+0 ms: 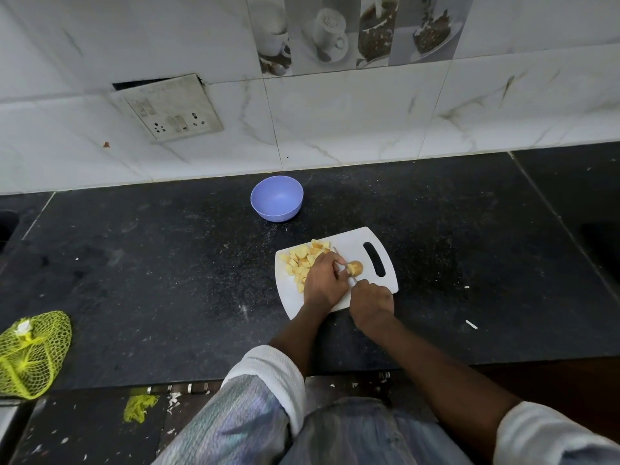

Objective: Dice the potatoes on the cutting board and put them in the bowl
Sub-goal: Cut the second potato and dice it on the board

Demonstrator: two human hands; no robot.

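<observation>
A white cutting board lies on the black counter. A pile of yellow potato dice covers its left part. A brown-skinned potato piece sits near the board's handle slot. My left hand pinches that piece with its fingertips. My right hand grips a knife whose thin blade meets the piece; the handle is hidden in my fist. A purple bowl stands behind the board near the wall, with nothing in it.
A yellow-green mesh bag lies at the counter's left front edge. A socket panel hangs loose on the tiled wall. A small white scrap lies right of the board. A dark sink opening shows at far left.
</observation>
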